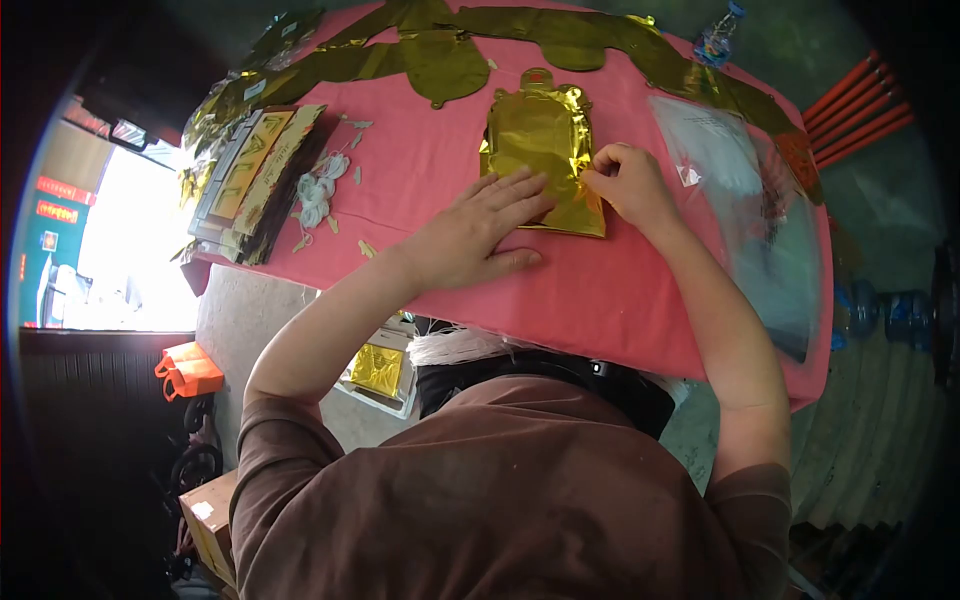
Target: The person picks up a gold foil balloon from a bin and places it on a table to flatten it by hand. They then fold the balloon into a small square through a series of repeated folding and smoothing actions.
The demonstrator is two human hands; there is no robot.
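A flat, shiny gold foil balloon lies in front of me on the pink-covered table, its small tab pointing to the far side. Across its lower left part rests my left hand, open, with the fingers stretched out and the thumb on the pink cloth. My right hand is closed in a pinch at the foil's right edge; the fingertips partly hide what they grip.
More gold foil balloons stretch along the far edge. On the left are a stack of printed packets and white string. Clear plastic bags lie right, a bottle behind. Below stands a bin with gold foil.
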